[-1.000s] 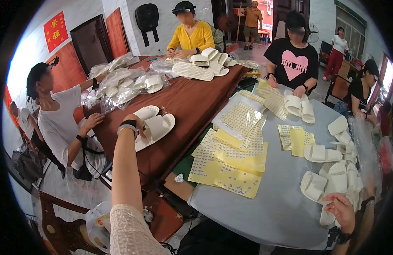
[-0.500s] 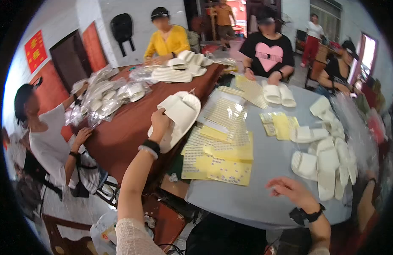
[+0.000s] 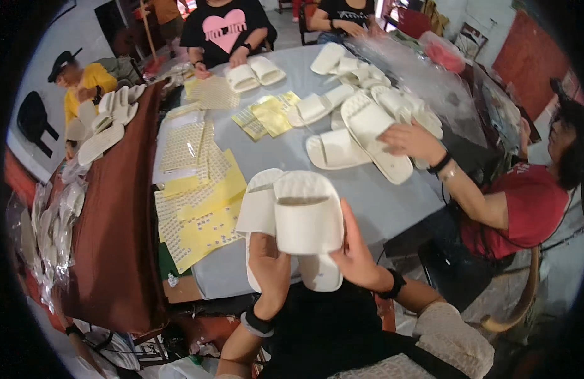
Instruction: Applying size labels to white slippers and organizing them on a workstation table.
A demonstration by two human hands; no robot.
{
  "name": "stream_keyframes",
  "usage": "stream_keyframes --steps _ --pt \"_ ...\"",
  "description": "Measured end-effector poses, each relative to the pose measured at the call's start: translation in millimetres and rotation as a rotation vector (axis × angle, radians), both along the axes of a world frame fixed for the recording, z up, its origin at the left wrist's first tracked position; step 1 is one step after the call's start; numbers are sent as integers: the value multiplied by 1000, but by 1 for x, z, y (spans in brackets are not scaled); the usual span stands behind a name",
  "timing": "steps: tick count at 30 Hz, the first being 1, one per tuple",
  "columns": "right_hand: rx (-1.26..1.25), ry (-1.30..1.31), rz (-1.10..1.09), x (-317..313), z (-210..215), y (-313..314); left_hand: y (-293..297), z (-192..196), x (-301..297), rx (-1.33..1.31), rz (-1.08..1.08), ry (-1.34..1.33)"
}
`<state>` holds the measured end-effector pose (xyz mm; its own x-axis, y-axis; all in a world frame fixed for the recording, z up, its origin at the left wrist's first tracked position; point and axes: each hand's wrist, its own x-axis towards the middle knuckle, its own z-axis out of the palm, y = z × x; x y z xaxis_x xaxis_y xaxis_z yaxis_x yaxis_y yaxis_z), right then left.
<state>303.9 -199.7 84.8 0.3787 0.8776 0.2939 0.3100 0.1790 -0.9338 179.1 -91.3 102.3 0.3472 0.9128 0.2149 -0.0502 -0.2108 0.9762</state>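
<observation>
A pair of white slippers is held up in front of my body, over the near edge of the grey table (image 3: 241, 142). My left hand (image 3: 271, 271) grips the left slipper (image 3: 256, 211) from below, its fingertips hidden by the slipper. Around the right-hand side of the right slipper (image 3: 309, 226) my right hand (image 3: 360, 256) is closed, the thumb along its edge. The right slipper overlaps the left one, toes pointing away from me. Beyond them, yellow sticker sheets (image 3: 203, 218) cover the table's left part.
More white slippers (image 3: 367, 126) lie piled at the right, where a co-worker's hand (image 3: 409, 140) touches one. A slipper pair (image 3: 255, 72) sits at the far side, before another person. The brown-covered table (image 3: 118, 234) stands at left, with bagged slippers (image 3: 55, 227) on it.
My view has turned right. My left hand has brought the slippers from the brown table's edge to in front of me. My right hand, empty before, has taken hold of one.
</observation>
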Motion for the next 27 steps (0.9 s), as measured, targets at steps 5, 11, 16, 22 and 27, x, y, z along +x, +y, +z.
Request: stream_keyframes --steps 5,11,16,22,27 --pt "-170 -71 -118 45 -47 18 16 -43 1 351 -310 578" --pt "-219 -458 -356 62 -57 -6 4 -38 -78 352 -184 594" --pt "-310 -543 -215 46 -35 -38 -1 -56 -108 311 39 831" --pt "-553 -680 34 24 -38 -34 -4 -84 -81 417 -27 864" --pt "-488 -659 -19 36 -51 -16 -31 -82 -51 503 -144 904"
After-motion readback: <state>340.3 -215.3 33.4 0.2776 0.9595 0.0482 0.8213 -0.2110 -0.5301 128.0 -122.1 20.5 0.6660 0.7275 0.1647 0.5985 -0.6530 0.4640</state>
